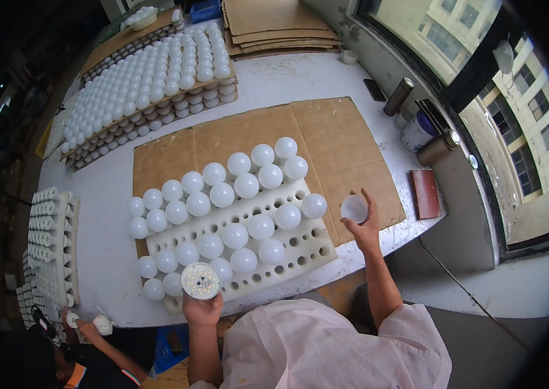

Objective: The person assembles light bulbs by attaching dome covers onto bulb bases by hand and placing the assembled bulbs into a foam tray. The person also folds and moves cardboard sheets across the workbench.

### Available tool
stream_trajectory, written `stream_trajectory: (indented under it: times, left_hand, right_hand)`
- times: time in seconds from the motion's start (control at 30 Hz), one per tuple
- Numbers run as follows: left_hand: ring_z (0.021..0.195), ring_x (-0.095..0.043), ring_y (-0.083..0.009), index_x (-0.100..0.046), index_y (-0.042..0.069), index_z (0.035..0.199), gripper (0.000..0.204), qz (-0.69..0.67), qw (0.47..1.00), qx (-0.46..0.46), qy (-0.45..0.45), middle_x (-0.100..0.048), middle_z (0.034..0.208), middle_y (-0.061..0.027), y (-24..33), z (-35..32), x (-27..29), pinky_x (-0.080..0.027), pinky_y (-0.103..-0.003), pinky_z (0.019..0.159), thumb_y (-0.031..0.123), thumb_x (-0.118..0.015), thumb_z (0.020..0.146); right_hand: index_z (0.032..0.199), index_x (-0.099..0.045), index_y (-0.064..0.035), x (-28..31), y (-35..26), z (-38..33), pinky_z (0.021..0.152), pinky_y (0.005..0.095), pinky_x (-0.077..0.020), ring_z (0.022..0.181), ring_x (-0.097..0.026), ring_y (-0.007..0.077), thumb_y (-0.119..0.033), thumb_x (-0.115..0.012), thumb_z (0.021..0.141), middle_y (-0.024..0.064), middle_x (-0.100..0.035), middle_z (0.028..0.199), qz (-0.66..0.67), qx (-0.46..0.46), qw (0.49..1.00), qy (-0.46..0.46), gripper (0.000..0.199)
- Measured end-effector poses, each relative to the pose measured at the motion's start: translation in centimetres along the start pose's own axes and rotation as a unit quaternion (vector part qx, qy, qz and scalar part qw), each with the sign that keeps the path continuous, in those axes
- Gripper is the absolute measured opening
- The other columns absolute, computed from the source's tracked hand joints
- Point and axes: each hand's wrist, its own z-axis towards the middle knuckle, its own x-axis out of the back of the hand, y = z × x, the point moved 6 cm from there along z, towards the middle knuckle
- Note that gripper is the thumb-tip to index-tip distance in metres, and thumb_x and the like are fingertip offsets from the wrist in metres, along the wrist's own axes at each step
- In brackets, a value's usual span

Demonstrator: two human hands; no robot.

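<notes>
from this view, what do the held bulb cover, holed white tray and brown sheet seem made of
Bulb cover: frosted plastic or glass, hard to tell; cloudy, translucent white. Holed white tray: likely matte foam, given its thick, shineless body. Brown sheet: apparently cardboard, dull with fold creases.

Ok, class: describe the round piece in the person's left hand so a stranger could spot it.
Find the large brown cardboard sheet on the white table. Overlapping its near side lies a white foam tray with round holes; at its near edge, the person's left hand holds the round white lamp part. Unlike the smooth white globes nearby, its flat face shows small yellowish dots.
</notes>
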Motion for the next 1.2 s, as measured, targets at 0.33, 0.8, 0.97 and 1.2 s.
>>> stream_trajectory:
  times: [0.33,0.8,0.97,1.2]
  left_hand:
    - [0.065,-0.061,-0.0135,-0.051,-0.007,0.111,0.054,0.086,0.989,0.115,-0.034,-0.062,0.089,-0.0118,-3.0,0.6,-4.2,-0.047,-0.022,0.043,0.032,-0.07,0.08]
    - [0.063,-0.061,-0.0141,-0.05,-0.007,0.116,0.051,0.08,0.988,0.133,-0.027,-0.062,0.092,-0.0121,-1.9,0.0,-1.0,-0.046,-0.023,0.043,0.027,-0.067,0.083]
    - [0.062,-0.059,-0.0147,-0.049,-0.009,0.117,0.05,0.089,0.987,0.134,-0.027,-0.061,0.093,-0.0131,-1.4,-0.2,-0.6,-0.045,-0.023,0.043,0.024,-0.066,0.083]
    - [0.057,-0.06,-0.0132,-0.052,-0.01,0.112,0.049,0.151,0.981,0.122,-0.002,-0.063,0.082,-0.0114,-0.3,-0.2,-1.4,-0.046,-0.022,0.038,0.023,-0.069,0.08]
  right_hand:
    - [0.13,-0.035,-0.0075,-14.6,-4.6,-8.1,0.076,0.0316,-0.0509,0.103,-0.056,0.0223,-0.024,-0.076,0.065,0.0139,-0.053,0.118,0.345,-0.102,0.885,-0.296,0.078]
    - [0.132,-0.034,-0.0075,-19.0,-6.4,-10.6,0.068,0.0311,-0.0521,0.095,-0.057,0.0193,-0.023,-0.077,0.069,0.0134,-0.051,0.12,0.357,-0.094,0.85,-0.377,0.078]
    - [0.131,-0.035,-0.0065,-18.9,-7.3,-10.5,0.083,0.0326,-0.0464,0.102,-0.054,0.02,-0.028,-0.079,0.064,0.0134,-0.049,0.12,0.232,-0.05,0.891,-0.387,0.083]
    - [0.129,-0.038,-0.0063,-19.0,-10.5,-10.5,0.097,0.0373,-0.0391,0.11,-0.051,0.0258,-0.016,-0.078,0.06,0.0104,-0.052,0.117,-0.029,0.093,0.893,-0.44,0.08]
